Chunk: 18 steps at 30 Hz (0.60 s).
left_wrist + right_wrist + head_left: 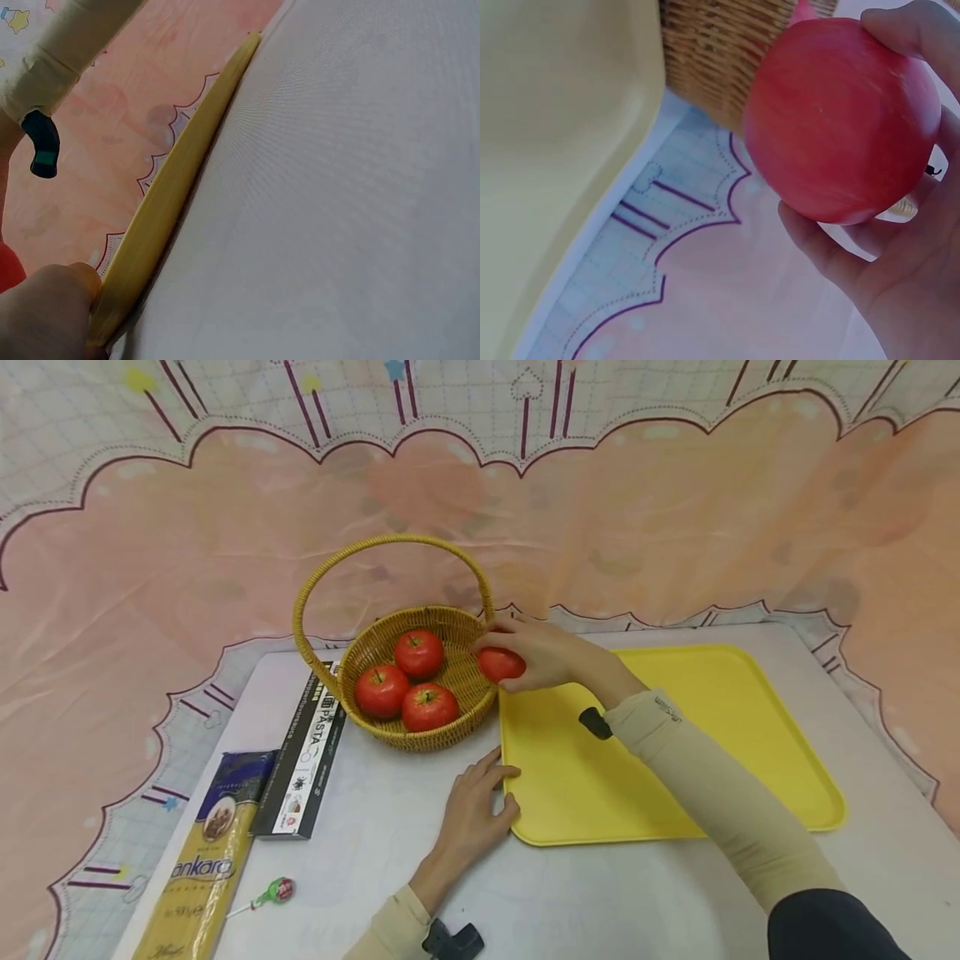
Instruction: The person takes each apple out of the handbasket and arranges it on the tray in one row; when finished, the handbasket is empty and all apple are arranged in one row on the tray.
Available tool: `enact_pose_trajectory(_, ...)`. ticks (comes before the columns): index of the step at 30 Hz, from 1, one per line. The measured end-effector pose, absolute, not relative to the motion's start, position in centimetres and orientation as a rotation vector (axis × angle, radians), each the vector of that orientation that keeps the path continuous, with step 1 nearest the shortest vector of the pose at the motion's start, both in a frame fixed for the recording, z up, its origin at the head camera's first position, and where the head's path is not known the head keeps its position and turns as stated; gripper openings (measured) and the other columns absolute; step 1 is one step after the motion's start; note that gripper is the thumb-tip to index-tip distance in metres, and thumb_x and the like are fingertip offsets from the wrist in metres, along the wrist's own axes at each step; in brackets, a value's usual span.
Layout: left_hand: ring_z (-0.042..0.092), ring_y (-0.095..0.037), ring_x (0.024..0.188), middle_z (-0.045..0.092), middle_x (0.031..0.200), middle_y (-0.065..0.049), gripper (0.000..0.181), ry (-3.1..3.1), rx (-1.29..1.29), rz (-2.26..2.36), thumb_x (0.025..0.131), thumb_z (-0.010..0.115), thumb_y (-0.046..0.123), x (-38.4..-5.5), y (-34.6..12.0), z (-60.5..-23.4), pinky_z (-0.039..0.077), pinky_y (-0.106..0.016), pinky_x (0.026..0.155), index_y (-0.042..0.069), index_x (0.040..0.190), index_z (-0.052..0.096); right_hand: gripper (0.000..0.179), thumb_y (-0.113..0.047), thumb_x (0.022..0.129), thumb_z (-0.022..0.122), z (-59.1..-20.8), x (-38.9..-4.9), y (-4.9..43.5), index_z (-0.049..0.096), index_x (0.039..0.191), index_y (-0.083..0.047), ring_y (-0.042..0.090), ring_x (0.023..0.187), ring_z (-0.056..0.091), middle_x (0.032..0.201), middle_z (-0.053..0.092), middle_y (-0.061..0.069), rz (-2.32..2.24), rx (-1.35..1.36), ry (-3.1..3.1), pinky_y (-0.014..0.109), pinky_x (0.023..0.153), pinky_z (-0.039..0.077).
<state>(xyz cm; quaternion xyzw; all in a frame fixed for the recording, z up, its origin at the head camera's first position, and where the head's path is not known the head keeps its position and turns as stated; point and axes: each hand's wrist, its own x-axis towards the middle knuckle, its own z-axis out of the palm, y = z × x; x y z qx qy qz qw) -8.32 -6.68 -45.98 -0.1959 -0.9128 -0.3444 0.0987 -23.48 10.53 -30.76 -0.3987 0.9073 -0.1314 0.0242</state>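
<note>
My right hand [546,652] grips a red apple [499,666] at the right rim of a wicker basket [471,720], over the near-left part of the yellow tray's far edge. The right wrist view shows fingers and thumb curled round the apple [840,124], with the basket's woven side behind it. Three other red apples [430,707] lie inside the basket. My left hand [471,806] holds the left edge of the yellow tray [675,718], its thumb and a finger over the rim. In the left wrist view that hand [49,311] is at the tray's near end.
Left of the basket lies a black and white pasta box [303,768]. A yellow and blue pasta packet [206,860] is beside it, with a lollipop [277,891] close to the packet. The basket's tall handle [397,538] arches above it. A patterned curtain [675,527] hangs behind the white table.
</note>
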Motion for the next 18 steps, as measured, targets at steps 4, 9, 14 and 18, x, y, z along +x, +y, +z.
enact_pose_trajectory(4,0.058,-0.021,0.108,0.054,0.137,-0.007,0.030,-2.702,-0.579,-1.018,0.077,0.062,0.013,-8.3,-6.6,-46.0,0.042,-0.037,0.084,0.019,0.106,0.067,0.049,-0.031,0.079,0.066,-31.0,-22.9,11.6,0.056,0.127,-0.025,0.025,0.112,0.050,0.132,0.046,0.003,-0.424,-1.262,2.833,0.041,0.090,0.047)
enact_pose_trajectory(9,0.058,-0.020,0.108,0.054,0.137,-0.007,0.030,-2.708,-0.578,-1.028,0.078,0.062,0.012,-8.4,-6.7,-46.0,0.042,-0.036,0.083,0.019,0.107,0.067,0.050,-0.033,0.079,0.065,-31.3,-22.4,12.5,0.055,0.127,-0.027,0.029,0.128,0.038,0.133,0.046,0.003,-0.398,-1.197,2.864,0.043,0.093,0.046)
enact_pose_trajectory(14,0.058,-0.019,0.105,0.053,0.138,-0.006,0.030,-2.707,-0.578,-1.036,0.078,0.062,0.012,-8.4,-6.7,-45.9,0.041,-0.034,0.081,0.019,0.106,0.067,0.054,-0.035,0.078,0.066,-31.7,-21.7,13.1,0.053,0.130,-0.030,0.028,0.121,0.042,0.136,0.045,0.003,-0.390,-1.109,2.871,0.044,0.087,0.049)
enact_pose_trajectory(18,0.057,-0.019,0.106,0.053,0.138,-0.006,0.029,-2.708,-0.587,-1.027,0.078,0.062,0.012,-8.4,-6.6,-46.0,0.040,-0.034,0.081,0.020,0.106,0.067,0.054,-0.035,0.079,0.066,-32.3,-20.9,13.8,0.053,0.131,-0.028,0.029,0.118,0.044,0.137,0.045,0.005,-0.395,-1.055,2.852,0.046,0.087,0.049)
